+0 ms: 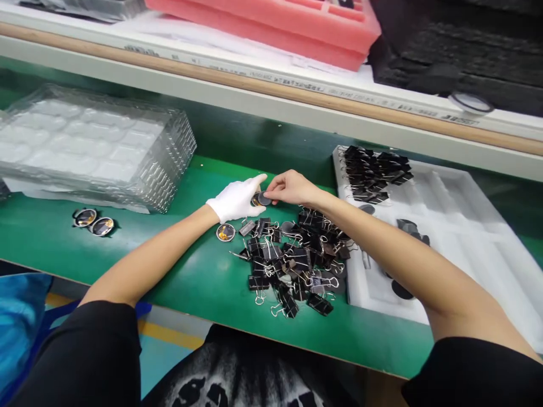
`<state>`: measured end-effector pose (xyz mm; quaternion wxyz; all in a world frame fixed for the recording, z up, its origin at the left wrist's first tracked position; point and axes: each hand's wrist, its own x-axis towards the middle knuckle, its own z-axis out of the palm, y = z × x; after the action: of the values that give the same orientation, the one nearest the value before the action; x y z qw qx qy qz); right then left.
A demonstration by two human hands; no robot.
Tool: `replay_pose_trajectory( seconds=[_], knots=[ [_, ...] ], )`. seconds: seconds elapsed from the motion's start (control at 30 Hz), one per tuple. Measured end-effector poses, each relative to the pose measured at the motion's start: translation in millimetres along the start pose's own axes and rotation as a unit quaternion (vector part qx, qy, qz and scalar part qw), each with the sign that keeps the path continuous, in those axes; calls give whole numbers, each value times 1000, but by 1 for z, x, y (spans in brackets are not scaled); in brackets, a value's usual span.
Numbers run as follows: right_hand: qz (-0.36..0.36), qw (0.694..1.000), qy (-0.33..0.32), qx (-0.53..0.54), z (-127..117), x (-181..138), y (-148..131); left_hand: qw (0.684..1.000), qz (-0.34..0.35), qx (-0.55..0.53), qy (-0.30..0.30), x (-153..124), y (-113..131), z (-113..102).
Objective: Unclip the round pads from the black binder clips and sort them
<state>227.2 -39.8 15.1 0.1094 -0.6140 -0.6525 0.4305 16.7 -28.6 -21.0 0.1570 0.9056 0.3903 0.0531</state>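
Observation:
My left hand (235, 199), in a white glove, is closed around a small round piece with a shiny gold-and-dark face (255, 199), mostly hidden by the fingers. Bare and pinching, my right hand (293, 187) holds a dark grey disc (264, 198) against that piece. Just below the glove lies another round piece (225, 232) with a silver rim and an orange-and-black face. A heap of black binder clips (299, 260) spreads on the green table (199, 294) under my right forearm. Two similar rimmed pieces (93, 221) sit together farther left.
Stacked clear plastic trays (165, 164) stand at the left. On the right, a white foam tray (453, 195) holds rows of binder clips (373, 172) and dark discs (402, 290). A shelf edge (271, 85) crosses above, bearing pink foam (263, 34) and black foam (462, 51).

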Motion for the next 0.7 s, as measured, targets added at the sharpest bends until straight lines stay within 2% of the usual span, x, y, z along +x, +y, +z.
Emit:
replay_pose_trajectory(
  seconds=[0.13, 0.23, 0.33, 0.43, 0.5, 0.57, 0.63, 0.7],
  knots=[
    [23, 980, 19, -197, 10, 13, -1, 1000, 5, -23, -13, 1, -2, -1],
    [24, 967, 17, -252, 9, 14, -8, 999, 16, -27, -18, 1, -4, 0],
    [5, 962, 2, -273, -14, 1, -14, 1000, 18, 5, -14, 1, -4, 2],
    [-36, 951, -88, -294, -47, -23, -10, 1000, -1, 22, -11, 1, -2, 3],
    [-9, 933, -145, -329, -61, -41, -3, 1000, -7, 13, -8, 1, -1, 4],
    [29, 911, -147, -384, -64, -55, 5, 1000, -10, 0, 7, 1, -2, 4],
    [32, 897, -117, -426, -63, -65, 12, 1000, -19, -11, 20, 2, -4, 4],
    [8, 903, -105, -415, -63, -72, 17, 999, -28, -20, 19, 2, -5, 4]
  ],
)
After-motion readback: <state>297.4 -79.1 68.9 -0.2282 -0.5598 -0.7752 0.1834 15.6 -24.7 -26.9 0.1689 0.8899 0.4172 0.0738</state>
